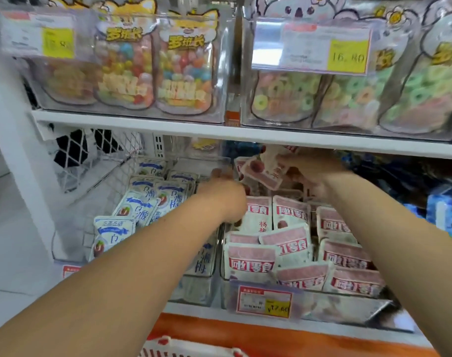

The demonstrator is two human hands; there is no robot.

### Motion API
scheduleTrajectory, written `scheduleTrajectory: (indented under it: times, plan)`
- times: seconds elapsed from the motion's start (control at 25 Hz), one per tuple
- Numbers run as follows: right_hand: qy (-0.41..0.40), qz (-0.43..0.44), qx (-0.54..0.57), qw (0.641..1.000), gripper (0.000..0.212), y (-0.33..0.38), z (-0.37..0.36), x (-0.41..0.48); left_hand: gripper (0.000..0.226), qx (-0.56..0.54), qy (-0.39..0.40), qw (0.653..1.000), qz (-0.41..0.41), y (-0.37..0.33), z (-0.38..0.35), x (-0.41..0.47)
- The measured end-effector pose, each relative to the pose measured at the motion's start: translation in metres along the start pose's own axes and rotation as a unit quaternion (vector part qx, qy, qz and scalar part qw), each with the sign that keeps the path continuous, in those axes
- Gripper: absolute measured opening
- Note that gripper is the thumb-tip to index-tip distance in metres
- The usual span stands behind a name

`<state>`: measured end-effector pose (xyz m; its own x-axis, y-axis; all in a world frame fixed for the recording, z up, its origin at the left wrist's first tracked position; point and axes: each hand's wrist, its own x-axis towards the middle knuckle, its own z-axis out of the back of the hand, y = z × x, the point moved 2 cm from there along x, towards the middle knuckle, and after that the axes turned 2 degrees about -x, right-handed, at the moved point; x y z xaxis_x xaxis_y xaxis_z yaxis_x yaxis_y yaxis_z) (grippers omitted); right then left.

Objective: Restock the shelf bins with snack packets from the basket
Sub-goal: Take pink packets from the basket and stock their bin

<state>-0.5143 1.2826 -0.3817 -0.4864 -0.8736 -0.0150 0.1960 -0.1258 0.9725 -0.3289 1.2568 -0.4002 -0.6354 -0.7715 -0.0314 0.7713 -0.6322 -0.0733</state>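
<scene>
Both arms are deep in the lower shelf. The right grip point(310, 173) is curled round the held packets point(261, 173), glossy flat pouches, white with pink bands, lifted over the back of the clear plastic bin point(348, 305). Matching pink-and-white packets point(253, 258) with bold red characters lie shingled in that bin. The left grip point(223, 194) is at the divider, too blurred to tell how its fingers lie. Blue-and-white packets point(140, 207) fill the neighbouring bin. The upper yellow price tag point(348, 56) reads 16.80. The basket point(183, 347) edge peeks in below.
</scene>
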Motion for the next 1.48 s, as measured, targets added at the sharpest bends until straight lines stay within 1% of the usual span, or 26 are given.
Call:
scheduleTrajectory:
  times: [0.08, 0.12, 0.2, 0.24, 0.36, 0.4, 0.44, 0.52, 0.56, 0.64, 0.72, 0.8, 0.88, 0.96, 1.04, 1.08, 1.12, 1.16, 1.2, 1.24, 1.28, 1.32, 1.36, 1.4, 1.44, 1.48]
  plan:
    - [0.048, -0.007, -0.054, 0.997, 0.028, -0.002, -0.004, 0.017, 0.018, -0.014, -0.007, 1.000, 0.004, 0.008, -0.007, 0.014]
    - [0.072, -0.008, -0.123, 0.990, 0.027, -0.002, -0.003, 0.020, 0.018, -0.035, -0.024, 0.999, 0.011, 0.012, -0.007, 0.017]
    - [0.098, -0.009, -0.267, 0.959, 0.028, -0.004, -0.006, 0.020, 0.021, -0.081, -0.052, 0.995, 0.021, 0.016, -0.006, 0.016]
    - [0.102, -0.002, -0.311, 0.945, 0.032, -0.005, -0.011, 0.017, 0.020, -0.101, -0.059, 0.993, 0.023, 0.017, -0.006, 0.014]
    - [0.119, 0.002, -0.389, 0.914, 0.053, -0.008, -0.025, 0.008, 0.015, -0.134, -0.069, 0.988, 0.038, 0.019, -0.009, 0.014]
    - [0.124, 0.002, -0.391, 0.912, 0.056, -0.008, -0.024, 0.008, 0.013, -0.146, -0.068, 0.986, 0.049, 0.019, -0.009, 0.013]
    - [0.123, 0.011, -0.374, 0.919, 0.052, -0.006, -0.020, 0.008, 0.012, -0.153, -0.067, 0.984, 0.059, 0.019, -0.010, 0.013]
    - [0.091, 0.043, -0.330, 0.939, 0.040, -0.003, -0.012, 0.006, 0.013, -0.156, -0.072, 0.983, 0.073, 0.016, -0.011, 0.011]
    - [0.069, 0.064, -0.333, 0.938, 0.038, -0.004, -0.011, 0.007, 0.013, -0.158, -0.078, 0.981, 0.078, 0.016, -0.011, 0.011]
    - [0.053, 0.086, -0.371, 0.923, 0.037, -0.009, -0.015, 0.005, 0.012, -0.179, -0.077, 0.978, 0.077, 0.015, -0.011, 0.009]
    - [0.047, 0.096, -0.376, 0.920, 0.041, -0.009, -0.016, -0.002, 0.016, -0.221, -0.071, 0.971, 0.059, 0.014, -0.008, 0.005]
    - [0.030, 0.099, -0.329, 0.938, 0.047, 0.000, -0.007, -0.020, 0.024, -0.292, -0.087, 0.952, 0.032, 0.015, -0.004, -0.008]
    - [0.006, 0.130, -0.250, 0.959, 0.040, 0.011, 0.003, -0.055, 0.026, -0.345, -0.144, 0.927, 0.022, 0.019, 0.001, -0.034]
    - [-0.027, 0.188, -0.206, 0.960, 0.027, 0.016, 0.007, -0.101, 0.021, -0.368, -0.237, 0.899, 0.007, 0.025, 0.000, -0.077]
    - [-0.013, 0.216, -0.152, 0.964, 0.019, 0.015, 0.000, -0.152, 0.015, -0.374, -0.311, 0.873, -0.028, 0.030, -0.016, -0.130]
    - [0.012, 0.205, -0.108, 0.973, 0.017, 0.008, -0.010, -0.176, 0.014, -0.371, -0.321, 0.871, -0.037, 0.035, -0.034, -0.157]
    - [0.041, 0.188, -0.080, 0.978, 0.016, -0.002, -0.022, -0.196, 0.015, -0.369, -0.308, 0.876, -0.033, 0.041, -0.057, -0.178]
    - [0.074, 0.168, -0.077, 0.980, 0.015, -0.017, -0.038, -0.211, 0.016, -0.373, -0.270, 0.888, -0.019, 0.047, -0.084, -0.196]
    - [0.121, 0.139, -0.099, 0.978, 0.014, -0.039, -0.057, -0.224, 0.017, -0.378, -0.207, 0.902, 0.002, 0.055, -0.116, -0.211]
    - [0.179, 0.101, -0.141, 0.969, 0.014, -0.066, -0.077, -0.233, 0.018, -0.375, -0.127, 0.918, 0.023, 0.061, -0.147, -0.222]
    - [0.244, 0.045, -0.191, 0.950, 0.015, -0.099, -0.099, -0.245, 0.022, -0.349, -0.032, 0.936, 0.043, 0.068, -0.180, -0.236]
    - [0.300, -0.015, -0.244, 0.922, 0.019, -0.134, -0.118, -0.255, 0.028, -0.310, 0.063, 0.947, 0.058, 0.074, -0.210, -0.248]
    - [0.343, -0.066, -0.294, 0.890, 0.025, -0.169, -0.134, -0.265, 0.036, -0.272, 0.149, 0.948, 0.073, 0.081, -0.238, -0.259]
    - [0.373, -0.100, -0.341, 0.857, 0.031, -0.205, -0.146, -0.274, 0.043, -0.241, 0.220, 0.941, 0.086, 0.087, -0.260, -0.271]
    - [0.397, -0.126, -0.376, 0.828, 0.035, -0.236, -0.154, -0.282, 0.049, -0.215, 0.275, 0.932, 0.095, 0.093, -0.279, -0.280]
    - [0.409, -0.150, -0.398, 0.807, 0.037, -0.262, -0.160, -0.290, 0.053, -0.197, 0.317, 0.922, 0.103, 0.098, -0.294, -0.289]
